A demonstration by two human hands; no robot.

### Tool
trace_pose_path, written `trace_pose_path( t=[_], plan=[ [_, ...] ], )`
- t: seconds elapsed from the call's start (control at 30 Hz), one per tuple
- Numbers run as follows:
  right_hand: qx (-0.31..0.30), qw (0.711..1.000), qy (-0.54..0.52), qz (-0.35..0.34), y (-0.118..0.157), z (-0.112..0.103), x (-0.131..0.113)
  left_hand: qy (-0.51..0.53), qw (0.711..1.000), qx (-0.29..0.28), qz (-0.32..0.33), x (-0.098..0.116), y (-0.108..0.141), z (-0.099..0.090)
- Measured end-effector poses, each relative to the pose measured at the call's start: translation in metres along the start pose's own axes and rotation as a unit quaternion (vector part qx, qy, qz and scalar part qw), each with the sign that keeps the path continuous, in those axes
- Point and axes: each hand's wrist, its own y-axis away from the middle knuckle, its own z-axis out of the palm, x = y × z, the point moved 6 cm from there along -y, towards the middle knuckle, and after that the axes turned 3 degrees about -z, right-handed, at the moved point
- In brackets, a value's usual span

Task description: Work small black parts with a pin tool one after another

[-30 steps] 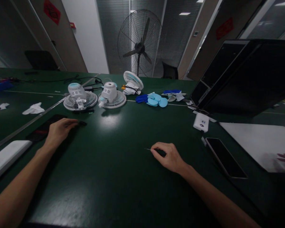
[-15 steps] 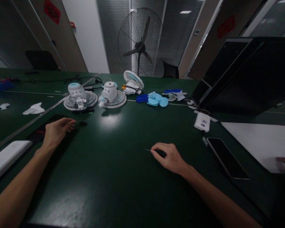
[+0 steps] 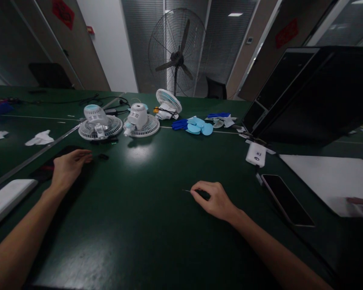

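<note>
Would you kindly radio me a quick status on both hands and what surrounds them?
Right hand gripping slim tool. Left hand beside small black part, contact unclear. Three small white fans beyond, not between hands.

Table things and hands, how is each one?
Left hand: fingers bent, grip unclear
Right hand: pinching a thin tool
Thin tool: held, tip pointing left
Big fan: blades look still
Left small fan: grille down
Middle small fan: grille down
Right small fan: grille raised
Blue blades: loose
Phone: flat, screen dark
</note>
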Motion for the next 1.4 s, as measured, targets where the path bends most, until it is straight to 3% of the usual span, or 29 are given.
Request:
trace_pose_path(
  t=[0.3, 0.4, 0.5, 0.6, 0.8, 1.23, 1.4],
  plan=[
    [-0.003, 1.000, -0.002, 0.003, 0.001, -0.001, -0.002, -0.007, 0.999, 0.025, 0.022, 0.012, 0.003, 0.002],
    [-0.004, 1.000, -0.006, -0.001, 0.000, -0.001, -0.004, 0.007, 0.997, 0.026, 0.077, 0.015, 0.000, 0.007],
    [-0.004, 1.000, 0.001, -0.003, 0.000, -0.001, -0.004, 0.052, 0.991, -0.020, 0.125, 0.020, -0.004, 0.018],
    [-0.002, 1.000, 0.011, -0.004, 0.001, -0.001, -0.003, 0.051, 0.992, -0.075, 0.092, 0.018, -0.009, 0.027],
    [-0.006, 1.000, 0.015, -0.005, 0.002, 0.001, 0.000, 0.032, 0.991, -0.115, 0.057, 0.017, -0.010, 0.027],
    [-0.005, 1.000, 0.027, -0.003, 0.002, 0.000, 0.001, 0.037, 0.989, -0.138, 0.038, 0.009, -0.011, 0.021],
    [-0.009, 1.000, 0.012, -0.001, 0.002, 0.001, 0.000, 0.016, 0.990, -0.138, 0.039, 0.015, -0.006, 0.018]
  ],
)
